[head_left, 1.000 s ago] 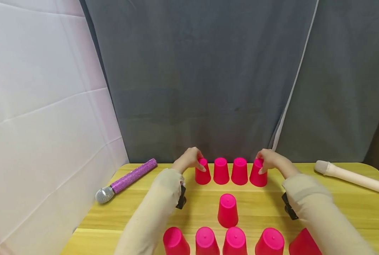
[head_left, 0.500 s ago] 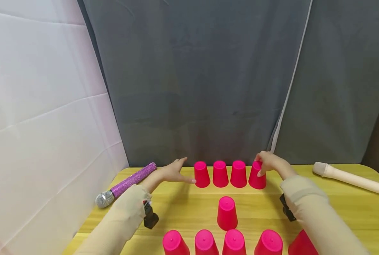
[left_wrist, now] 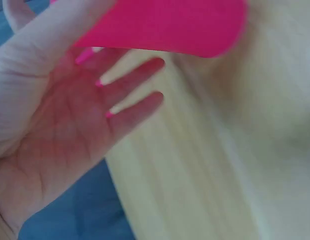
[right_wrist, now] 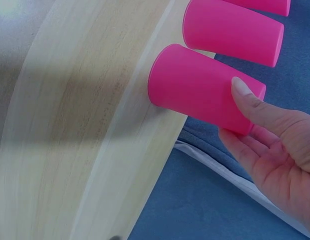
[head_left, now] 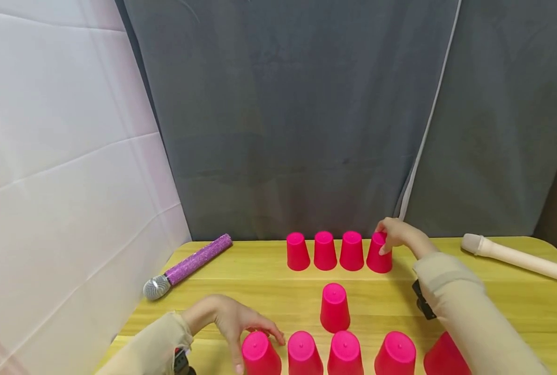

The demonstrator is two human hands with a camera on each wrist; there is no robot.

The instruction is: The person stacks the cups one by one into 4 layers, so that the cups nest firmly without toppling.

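The rightmost cup of the far row (head_left: 379,254) is held by the right hand (head_left: 397,234): in the right wrist view the thumb (right_wrist: 255,107) is laid along the cup's side and the fingers are curled behind its closed top, so the cup is gripped from above while it stands upside down on the yellow wooden table (head_left: 269,291). That cup stands near the table's far edge, just beside the third cup of its row (head_left: 352,251); two more inverted pink cups (head_left: 325,251) and (head_left: 298,252) complete the row of four to the left.

The left hand (head_left: 233,322) is spread wide at the near edge of the table, with the fingers straight and nothing held. It is placed over and around the leftmost cup of the near row (head_left: 258,353); in the left wrist view the open palm (left_wrist: 60,125) is seen just beside a blurred pink cup (left_wrist: 165,25), and whether the fingertips touch it cannot be told.

A single inverted cup (head_left: 334,308) is set between the two rows. The near row is continued to the right by four more cups, the last cut off by the frame edge.

A purple glitter microphone (head_left: 187,265) is laid on the table's left side, and a cream recorder (head_left: 517,259) on its right side, both well apart from the cups. A grey curtain (head_left: 306,114) is hung behind the table.
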